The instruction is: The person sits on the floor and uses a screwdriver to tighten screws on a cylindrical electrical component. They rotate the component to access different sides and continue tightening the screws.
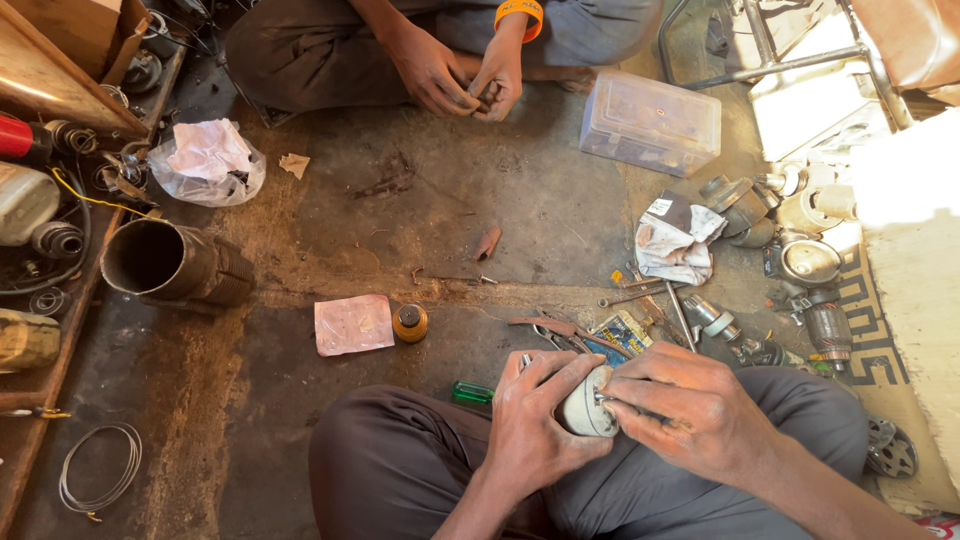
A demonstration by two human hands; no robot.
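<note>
Your left hand (535, 415) wraps around a small pale motor part (587, 405) above your lap, fingers curled over its top and side. Your right hand (680, 405) closes in on the same part from the other side, fingertips pinched at its face; whether they grip a small tool there is hard to tell. Just beyond your knees the floor (440, 200) is crowded: a green-handled screwdriver (472, 393) lies close to your left hand, pliers (560, 330) and loose metal tools sit ahead of the part, and a crumpled rag (678, 240) lies further out to the right. A pink paper (353, 324) and a small round brown cap (409, 322) lie to the left. A wide metal pipe (175, 265) rests near the floor's left edge beside a plastic bag (208, 160). A clear plastic box (650, 122) stands at the far right. Across from you another person's hands (460, 75) are clasped together, one wrist with an orange band (519, 14).
</note>
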